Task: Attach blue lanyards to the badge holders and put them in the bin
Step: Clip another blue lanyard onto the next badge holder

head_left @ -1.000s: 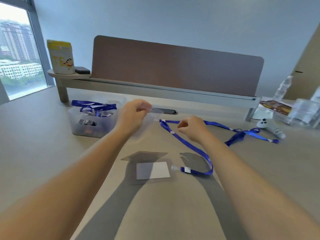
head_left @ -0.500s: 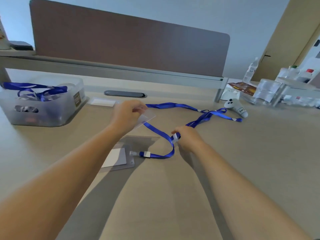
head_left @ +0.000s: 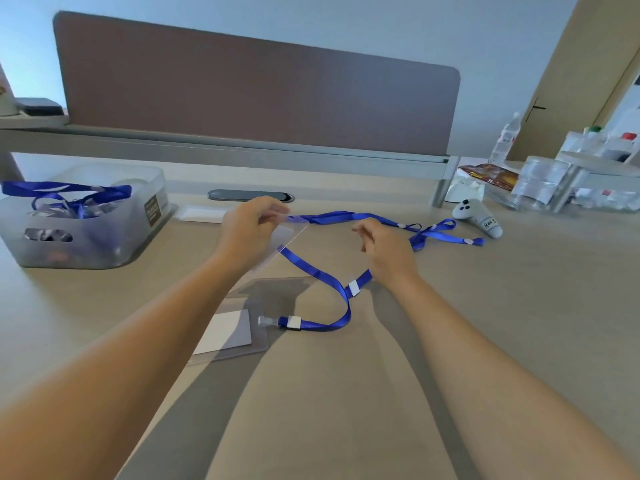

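Note:
My left hand pinches a clear, empty badge holder by its top edge and keeps it above the desk. My right hand hovers just right of it with loosely curled fingers; I see nothing in them. A blue lanyard lies looped on the desk beneath both hands, running back to the right. Its clip end joins a second badge holder with a white card, flat on the desk. The translucent bin at the left holds finished blue lanyards.
Another flat badge holder lies beside the bin. A white controller, a snack packet, clear containers and a water bottle crowd the back right. The brown divider closes the desk's far side.
My right hand let go of the lanyard near its white clip and lifted up toward the held badge holder. The left hand kept its holder. The view swung right.

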{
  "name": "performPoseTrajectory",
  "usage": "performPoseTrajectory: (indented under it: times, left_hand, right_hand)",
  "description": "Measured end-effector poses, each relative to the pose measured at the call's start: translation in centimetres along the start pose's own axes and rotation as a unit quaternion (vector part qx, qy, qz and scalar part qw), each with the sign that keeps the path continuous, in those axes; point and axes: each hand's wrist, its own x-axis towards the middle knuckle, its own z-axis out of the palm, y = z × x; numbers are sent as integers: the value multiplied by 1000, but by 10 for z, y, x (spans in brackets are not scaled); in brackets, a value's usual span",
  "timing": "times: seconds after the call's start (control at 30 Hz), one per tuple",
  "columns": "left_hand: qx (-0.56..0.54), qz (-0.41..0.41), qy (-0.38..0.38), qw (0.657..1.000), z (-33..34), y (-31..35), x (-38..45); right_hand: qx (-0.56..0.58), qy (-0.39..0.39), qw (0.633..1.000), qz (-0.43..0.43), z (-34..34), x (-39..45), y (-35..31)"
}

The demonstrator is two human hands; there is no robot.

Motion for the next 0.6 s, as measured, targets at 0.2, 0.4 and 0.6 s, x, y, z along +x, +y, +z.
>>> performPoseTrajectory:
  times: [0.2, 0.4, 0.6]
  left_hand:
    - [-147, -109, 40, 982, -2, 11, 8]
    - [-220, -163, 60, 960, -3, 9, 12]
    - [-248, -159, 55, 954, -2, 10, 9]
  right_hand:
    - [104, -40, 994, -13, 0, 6, -22]
    - [178, -69, 982, 14, 4, 11, -38]
    - [250, -37, 967, -32, 4, 10, -56]
